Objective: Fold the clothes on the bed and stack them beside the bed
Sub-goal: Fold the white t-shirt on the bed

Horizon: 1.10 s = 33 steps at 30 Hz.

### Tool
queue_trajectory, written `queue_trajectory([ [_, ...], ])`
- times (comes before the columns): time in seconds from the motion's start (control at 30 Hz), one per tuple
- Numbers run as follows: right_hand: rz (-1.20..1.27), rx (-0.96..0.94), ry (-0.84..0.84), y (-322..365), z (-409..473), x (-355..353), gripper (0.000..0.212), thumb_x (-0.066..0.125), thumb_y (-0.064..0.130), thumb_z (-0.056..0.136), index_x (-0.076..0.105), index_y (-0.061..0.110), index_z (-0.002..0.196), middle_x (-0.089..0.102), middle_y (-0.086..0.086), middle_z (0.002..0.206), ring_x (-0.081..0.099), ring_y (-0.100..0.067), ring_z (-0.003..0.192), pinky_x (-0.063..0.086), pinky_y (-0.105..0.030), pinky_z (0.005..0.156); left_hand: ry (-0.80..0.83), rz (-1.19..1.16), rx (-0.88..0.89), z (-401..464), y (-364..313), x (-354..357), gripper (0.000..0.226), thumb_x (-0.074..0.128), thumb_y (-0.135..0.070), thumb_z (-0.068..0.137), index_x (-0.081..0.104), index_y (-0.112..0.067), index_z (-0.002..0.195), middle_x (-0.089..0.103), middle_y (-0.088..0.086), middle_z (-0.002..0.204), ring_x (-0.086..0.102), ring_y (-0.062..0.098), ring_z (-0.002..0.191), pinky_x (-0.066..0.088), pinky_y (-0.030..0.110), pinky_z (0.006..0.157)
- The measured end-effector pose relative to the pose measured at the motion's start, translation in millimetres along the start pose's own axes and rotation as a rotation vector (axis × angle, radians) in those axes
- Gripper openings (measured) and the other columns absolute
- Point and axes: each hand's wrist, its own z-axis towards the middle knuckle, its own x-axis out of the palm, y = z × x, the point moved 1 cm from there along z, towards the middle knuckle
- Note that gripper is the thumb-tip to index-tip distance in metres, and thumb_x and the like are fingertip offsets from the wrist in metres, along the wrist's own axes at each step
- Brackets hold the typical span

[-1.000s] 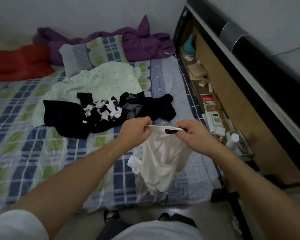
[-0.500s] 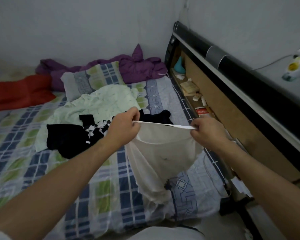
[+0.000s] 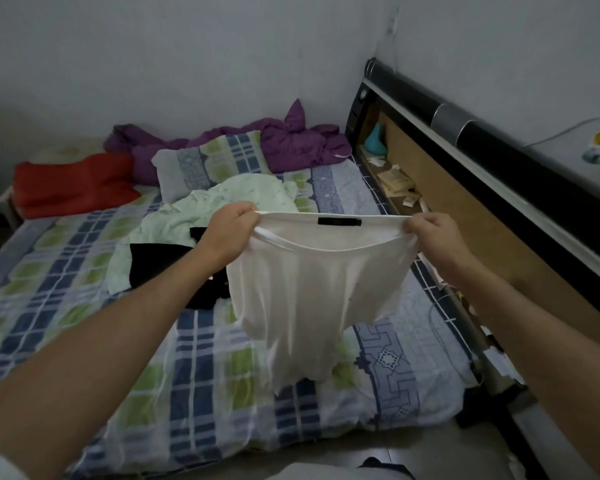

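Observation:
A white T-shirt with a black neck label hangs in front of me above the checked bed. My left hand pinches its left shoulder and my right hand pinches its right shoulder, stretching the collar edge flat between them. The hem hangs just above the sheet near the bed's front edge. Behind the shirt lie a pale green garment and black clothes, partly hidden by my left arm.
A checked pillow, a purple quilt and a red blanket lie at the bed's far side. The black headboard with a cluttered shelf runs along the right. Floor shows at the bottom.
Both hands rose and spread apart, pulling the white T-shirt open and higher off the bed. My view tilted up toward the wall.

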Motion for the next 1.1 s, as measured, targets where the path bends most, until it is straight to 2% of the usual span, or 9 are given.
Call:
queue_trajectory([
  [0.13, 0.041, -0.031, -0.048, 10.1, -20.4, 8.1, 0.048, 0.055, 0.042, 0.079, 0.061, -0.005, 0.077, 0.052, -0.005, 0.07, 0.048, -0.018, 0.063, 0.039, -0.037, 0.064, 0.017, 0.144, 0.173, -21.6, 4.2, -20.2, 0.02, 0.044, -0.03, 0.091, 0.052, -0.026, 0.074, 0.057, -0.007, 0.07, 0.053, 0.002, 0.068, 0.035, 0.017, 0.059],
  [0.33, -0.286, -0.226, 0.055, 8.7, -49.8, 6.0, 0.049, 0.061, 0.062, 0.092, 0.069, 0.017, 0.076, 0.066, -0.007, 0.072, 0.063, -0.028, 0.066, 0.054, -0.044, 0.059, 0.037, 0.269, 0.308, -44.1, 14.9, -44.5, 0.027, 0.047, -0.031, 0.102, 0.055, -0.013, 0.084, 0.059, 0.005, 0.075, 0.056, 0.022, 0.072, 0.041, 0.042, 0.067],
  [0.5, -0.416, -0.329, 0.305, 15.1, -82.9, -9.4, 0.032, 0.08, 0.069, 0.066, 0.072, 0.051, 0.091, 0.073, 0.019, 0.087, 0.07, -0.002, 0.074, 0.054, -0.016, 0.054, -0.05, 0.242, 0.447, -70.1, 21.4, -63.0, 0.037, 0.046, -0.05, 0.101, 0.056, -0.018, 0.084, 0.057, 0.002, 0.072, 0.054, 0.019, 0.067, 0.04, 0.038, 0.064],
  [0.6, -0.635, -0.217, 0.361, 3.4, -95.6, -3.5, 0.022, 0.083, 0.051, 0.074, 0.077, 0.033, 0.085, 0.071, 0.008, 0.072, 0.068, -0.013, 0.068, 0.053, -0.032, 0.055, 0.162, 0.317, 0.409, -82.8, 37.9, -61.4, 0.047, 0.054, -0.065, 0.095, 0.054, -0.021, 0.078, 0.054, -0.001, 0.068, 0.054, 0.016, 0.064, 0.043, 0.042, 0.063],
  [0.73, -0.497, -0.333, 0.192, -3.1, -106.3, -10.9, 0.017, 0.082, 0.033, 0.083, 0.08, 0.016, 0.087, 0.074, -0.005, 0.079, 0.069, -0.025, 0.072, 0.055, -0.043, 0.064, 0.218, 0.253, 0.386, -94.4, 53.4, -70.0, 0.049, 0.07, -0.081, 0.067, 0.055, -0.036, 0.075, 0.059, -0.01, 0.072, 0.056, 0.008, 0.065, 0.039, 0.018, 0.057],
  [0.8, -0.496, -0.302, 0.227, -7.6, -112.0, -12.5, 0.014, 0.079, 0.033, 0.086, 0.078, 0.02, 0.08, 0.071, -0.003, 0.072, 0.065, -0.015, 0.065, 0.049, -0.039, 0.058, 0.373, 0.335, 0.308, -100.5, 59.9, -71.8, 0.046, 0.081, -0.074, 0.06, 0.067, -0.038, 0.085, 0.066, -0.017, 0.075, 0.062, 0.001, 0.073, 0.045, 0.019, 0.06],
  [0.9, -0.567, -0.233, 0.315, -22.9, -123.5, -10.0, 0.015, 0.079, 0.028, 0.089, 0.077, 0.019, 0.077, 0.066, -0.003, 0.066, 0.058, -0.013, 0.059, 0.037, -0.027, 0.054, 0.577, 0.466, 0.213, -109.3, 80.4, -66.9, 0.017, 0.087, -0.042, 0.075, 0.071, -0.043, 0.08, 0.07, -0.021, 0.075, 0.064, -0.007, 0.076, 0.046, 0.025, 0.064],
  [1.03, -0.534, -0.199, 0.326, -38.6, -141.7, -14.9, 0.015, 0.08, 0.025, 0.089, 0.078, 0.011, 0.083, 0.069, -0.011, 0.072, 0.059, -0.017, 0.074, 0.04, -0.014, 0.055, 0.594, 0.247, 0.058, -127.9, 97.6, -59.0, 0.006, 0.081, -0.033, 0.087, 0.076, -0.037, 0.086, 0.073, -0.019, 0.084, 0.067, -0.002, 0.078, 0.048, 0.027, 0.07],
  [1.1, -0.525, -0.124, 0.392, -43.5, -150.3, -20.6, 0.019, 0.079, 0.028, 0.089, 0.076, 0.013, 0.079, 0.067, -0.008, 0.068, 0.06, -0.02, 0.066, 0.039, -0.015, 0.053, 0.608, 0.122, -0.004, -140.9, 99.5, -57.7, 0.014, 0.077, -0.028, 0.091, 0.076, -0.042, 0.089, 0.074, -0.016, 0.086, 0.068, 0.001, 0.079, 0.049, 0.027, 0.071],
])
